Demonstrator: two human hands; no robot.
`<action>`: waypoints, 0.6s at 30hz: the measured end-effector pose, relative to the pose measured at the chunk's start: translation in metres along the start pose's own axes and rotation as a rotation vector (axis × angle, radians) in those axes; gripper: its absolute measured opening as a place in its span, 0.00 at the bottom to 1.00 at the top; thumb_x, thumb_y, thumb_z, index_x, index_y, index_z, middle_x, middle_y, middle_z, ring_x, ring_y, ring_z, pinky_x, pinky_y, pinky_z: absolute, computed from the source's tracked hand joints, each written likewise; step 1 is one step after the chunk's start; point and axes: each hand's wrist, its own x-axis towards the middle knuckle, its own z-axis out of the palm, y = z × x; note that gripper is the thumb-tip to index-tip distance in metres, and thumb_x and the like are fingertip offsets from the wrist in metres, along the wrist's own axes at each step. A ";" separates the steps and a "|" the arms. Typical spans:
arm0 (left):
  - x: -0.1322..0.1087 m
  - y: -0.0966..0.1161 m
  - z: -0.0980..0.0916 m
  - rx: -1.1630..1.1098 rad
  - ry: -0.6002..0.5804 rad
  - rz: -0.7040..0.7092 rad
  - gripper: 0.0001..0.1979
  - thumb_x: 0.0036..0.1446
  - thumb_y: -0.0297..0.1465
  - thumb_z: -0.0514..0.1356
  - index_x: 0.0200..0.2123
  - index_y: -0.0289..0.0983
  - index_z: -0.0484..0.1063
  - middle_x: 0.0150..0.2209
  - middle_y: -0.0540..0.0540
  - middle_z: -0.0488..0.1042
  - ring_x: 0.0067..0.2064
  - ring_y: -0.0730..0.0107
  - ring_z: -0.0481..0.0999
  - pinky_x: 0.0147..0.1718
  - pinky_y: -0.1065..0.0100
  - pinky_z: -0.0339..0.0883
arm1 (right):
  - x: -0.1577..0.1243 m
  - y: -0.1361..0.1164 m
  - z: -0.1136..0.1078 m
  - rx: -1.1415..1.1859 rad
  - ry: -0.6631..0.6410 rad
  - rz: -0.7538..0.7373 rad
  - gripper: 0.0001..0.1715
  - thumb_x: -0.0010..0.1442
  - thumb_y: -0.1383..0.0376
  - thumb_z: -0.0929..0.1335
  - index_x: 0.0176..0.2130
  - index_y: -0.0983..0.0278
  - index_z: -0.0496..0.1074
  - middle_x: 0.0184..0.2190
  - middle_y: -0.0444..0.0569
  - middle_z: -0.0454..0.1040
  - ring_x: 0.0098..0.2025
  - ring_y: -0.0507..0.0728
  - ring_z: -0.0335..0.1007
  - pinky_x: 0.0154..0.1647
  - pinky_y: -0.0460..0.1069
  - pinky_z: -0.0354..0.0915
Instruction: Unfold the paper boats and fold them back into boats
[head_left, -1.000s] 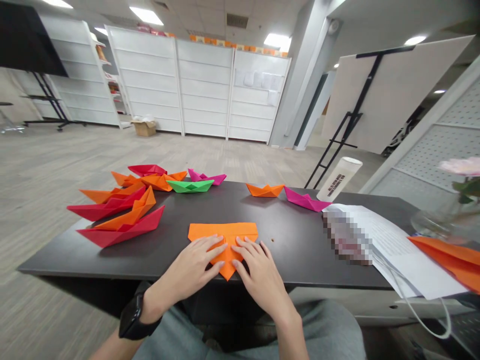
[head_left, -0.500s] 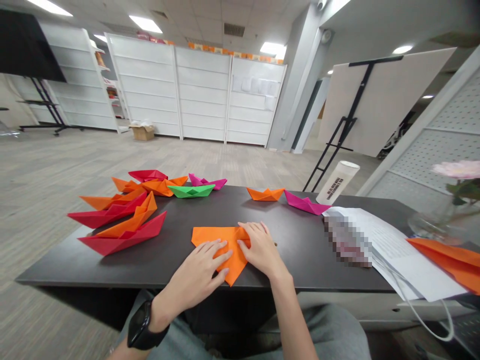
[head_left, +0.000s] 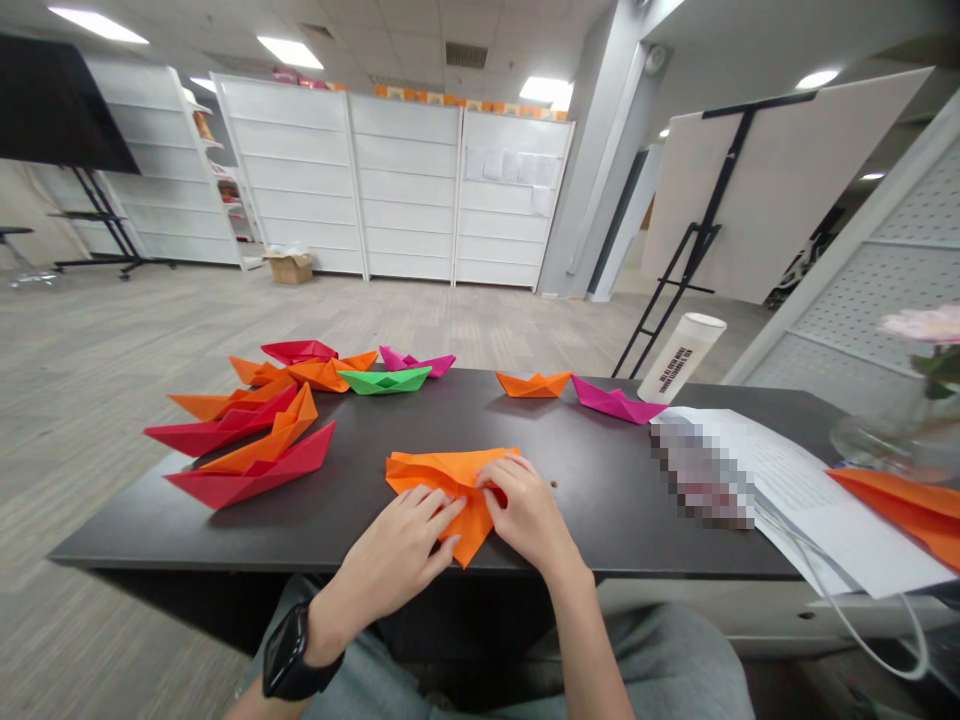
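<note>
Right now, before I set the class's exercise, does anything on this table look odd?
A small brown speck sits on the dark table just right of the right hand, away from the orange paper; it looks like stray debris.

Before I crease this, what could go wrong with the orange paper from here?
The orange paper has its lower tip at the table edge, so it might bend or slip over. Your left hand and right hand press it from both sides, so uneven pressure could set a crooked crease.
</note>
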 end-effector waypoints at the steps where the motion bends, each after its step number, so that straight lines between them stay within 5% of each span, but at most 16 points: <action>1: 0.000 0.000 0.000 -0.006 0.004 -0.013 0.17 0.64 0.31 0.57 0.56 0.36 0.68 0.50 0.41 0.75 0.51 0.55 0.73 0.52 0.51 0.69 | -0.002 -0.002 0.000 0.016 -0.020 0.002 0.18 0.58 0.78 0.63 0.40 0.60 0.75 0.42 0.47 0.81 0.46 0.56 0.75 0.61 0.58 0.61; 9: -0.001 0.002 -0.002 -0.052 0.043 -0.027 0.12 0.59 0.28 0.61 0.47 0.37 0.70 0.46 0.43 0.76 0.47 0.58 0.75 0.50 0.56 0.69 | -0.019 -0.013 -0.011 0.055 -0.296 0.163 0.22 0.61 0.66 0.68 0.55 0.59 0.74 0.59 0.49 0.71 0.63 0.62 0.64 0.66 0.62 0.54; 14: -0.004 0.002 0.002 0.092 0.324 -0.142 0.19 0.51 0.34 0.66 0.47 0.37 0.73 0.51 0.36 0.74 0.53 0.47 0.72 0.52 0.48 0.66 | -0.019 -0.010 -0.014 0.104 -0.347 0.194 0.24 0.62 0.64 0.69 0.58 0.57 0.71 0.61 0.47 0.68 0.66 0.61 0.60 0.68 0.63 0.51; 18: -0.004 0.000 0.004 0.128 0.199 -0.072 0.21 0.56 0.35 0.63 0.53 0.37 0.73 0.58 0.37 0.73 0.59 0.49 0.70 0.59 0.49 0.62 | -0.020 -0.004 -0.011 0.167 -0.329 0.218 0.24 0.61 0.62 0.70 0.57 0.56 0.72 0.61 0.46 0.69 0.66 0.60 0.60 0.69 0.62 0.49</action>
